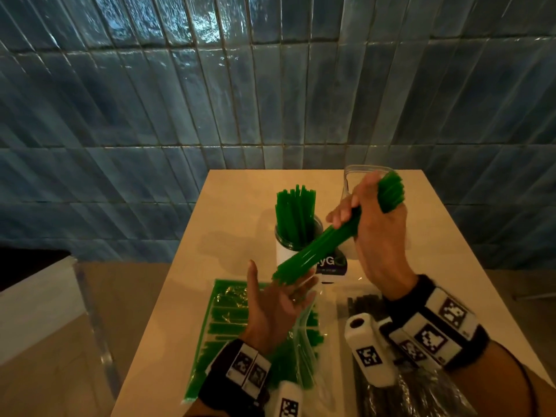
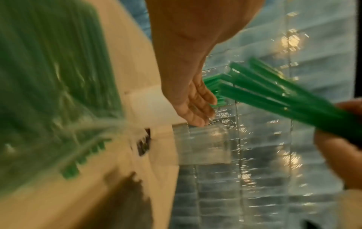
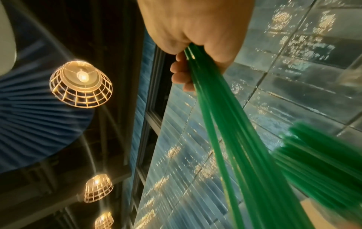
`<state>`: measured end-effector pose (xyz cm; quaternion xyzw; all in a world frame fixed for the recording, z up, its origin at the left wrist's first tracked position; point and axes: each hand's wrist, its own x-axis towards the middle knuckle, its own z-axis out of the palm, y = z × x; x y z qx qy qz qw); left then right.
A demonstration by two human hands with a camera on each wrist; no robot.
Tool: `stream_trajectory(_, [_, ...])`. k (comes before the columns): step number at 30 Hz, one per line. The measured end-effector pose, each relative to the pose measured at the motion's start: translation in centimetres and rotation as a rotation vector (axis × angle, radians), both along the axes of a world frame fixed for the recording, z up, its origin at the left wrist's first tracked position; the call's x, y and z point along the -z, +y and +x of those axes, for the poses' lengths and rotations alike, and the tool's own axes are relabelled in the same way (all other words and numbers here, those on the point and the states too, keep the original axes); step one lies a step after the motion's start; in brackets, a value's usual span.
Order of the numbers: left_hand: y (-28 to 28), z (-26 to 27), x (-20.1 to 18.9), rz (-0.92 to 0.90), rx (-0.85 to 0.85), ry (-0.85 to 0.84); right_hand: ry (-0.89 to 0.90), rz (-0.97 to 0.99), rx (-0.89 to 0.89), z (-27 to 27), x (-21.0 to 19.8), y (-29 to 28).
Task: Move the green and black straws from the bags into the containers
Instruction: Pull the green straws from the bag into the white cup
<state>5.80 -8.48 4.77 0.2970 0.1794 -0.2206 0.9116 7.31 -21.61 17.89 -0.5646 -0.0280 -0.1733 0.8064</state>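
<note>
My right hand point(image 1: 368, 216) grips a bundle of green straws point(image 1: 313, 251) that slants from upper right down to lower left above the table. The same grip shows in the right wrist view: right hand point(image 3: 195, 46) around the bundle point(image 3: 235, 139). My left hand point(image 1: 281, 299) is open, palm up, its fingers close by the bundle's lower ends; I cannot tell if they touch. A labelled jar point(image 1: 296, 254) behind holds upright green straws point(image 1: 296, 212). The green straw bag point(image 1: 225, 320) lies under my left hand. The black straw bag point(image 1: 362, 303) lies under my right wrist.
An empty clear container point(image 1: 349, 182) stands at the back right of the beige table point(image 1: 240, 191), behind my right hand. A blue tiled wall runs behind the table. A clear chair back point(image 1: 90, 311) stands left of the table.
</note>
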Motion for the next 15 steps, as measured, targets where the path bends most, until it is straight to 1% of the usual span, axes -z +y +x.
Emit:
stream_trajectory(2, [-1.1,0.3,-1.1,-0.08,-0.014,0.041,0.027,-0.051,-0.022,-0.4,0.8,1.3])
stream_trajectory(3, [-1.5,0.5,-1.6,-0.088,-0.008,0.03,0.049,-0.058,-0.036,-0.5,1.3,1.7])
stream_trajectory(5, [-2.1,1.1,-2.2,-0.028,-0.001,-0.011,0.088,-0.058,-0.037,-0.1,1.7,1.9])
stream_trajectory(6, [-2.2,1.6,-2.3,0.067,-0.03,-0.035,0.097,-0.046,-0.023,0.5,1.6,1.6])
stream_trajectory(7, [-2.1,2.2,-2.3,0.207,-0.082,-0.06,0.096,-0.018,-0.007,1.4,1.4,1.1])
stream_trajectory(9, [-1.6,3.6,-2.4,0.494,-0.211,-0.11,0.069,0.027,0.032,3.4,0.7,0.2])
stream_trajectory(10, [-1.3,4.4,-2.3,0.598,-0.279,-0.131,0.049,0.026,0.054,4.5,0.3,-0.1])
stream_trajectory(13, [-0.6,6.3,-1.8,0.801,-0.409,-0.203,0.028,-0.061,0.131,7.4,-0.3,-0.3])
stream_trajectory(15, [-0.3,7.4,-1.6,0.878,-0.427,-0.29,0.034,-0.145,0.154,9.0,0.2,0.0])
